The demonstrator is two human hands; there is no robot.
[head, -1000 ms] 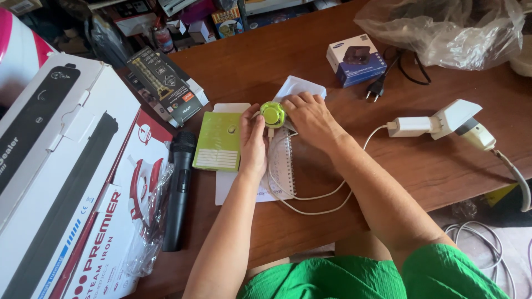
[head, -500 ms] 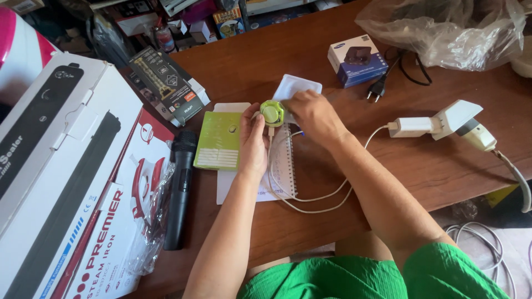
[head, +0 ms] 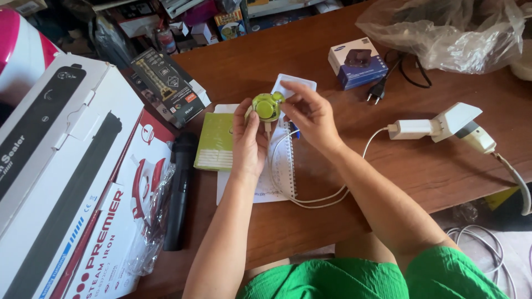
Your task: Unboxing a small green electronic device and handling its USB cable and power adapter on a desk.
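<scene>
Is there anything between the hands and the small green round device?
Nothing visible. The left hand holds the green device directly, above the notebook, and the right hand touches its upper right edge. Its white cable hangs down between the hands.

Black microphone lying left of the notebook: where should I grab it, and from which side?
Grip the microphone around the middle of its long barrel, coming from above on its right side. It lies flat, lengthwise toward the person; crinkled plastic wrap and boxes crowd its left.
</scene>
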